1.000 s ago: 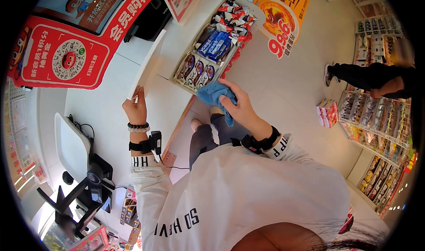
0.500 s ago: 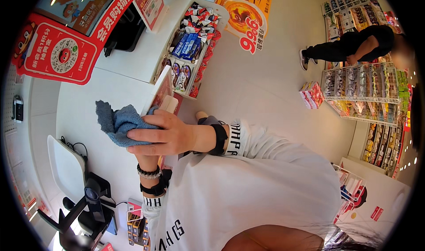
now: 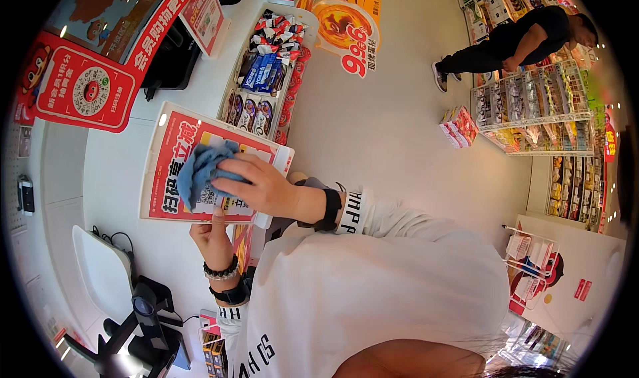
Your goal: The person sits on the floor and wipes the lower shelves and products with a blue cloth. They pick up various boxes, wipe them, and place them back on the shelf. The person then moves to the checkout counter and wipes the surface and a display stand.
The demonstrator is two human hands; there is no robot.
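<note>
A blue cloth is bunched under the fingers of my right hand, which presses it against a sign. This red-and-white sign, in a clear, flat holder, carries a square code partly covered by the cloth. My left hand grips the holder's lower edge, its thumb on the front face; the other fingers are mostly hidden behind it. The holder is tilted with its printed face toward me, over the white counter.
Snack packets fill a white display tray beyond the sign. A monitor with a red code board stands at upper left. At lower left are a pale tray and a black device. A person stands by snack shelves at right.
The sign has turned from nearly edge-on to show its printed face. My right hand with the cloth now lies across that face, and my left hand has come into clearer sight below.
</note>
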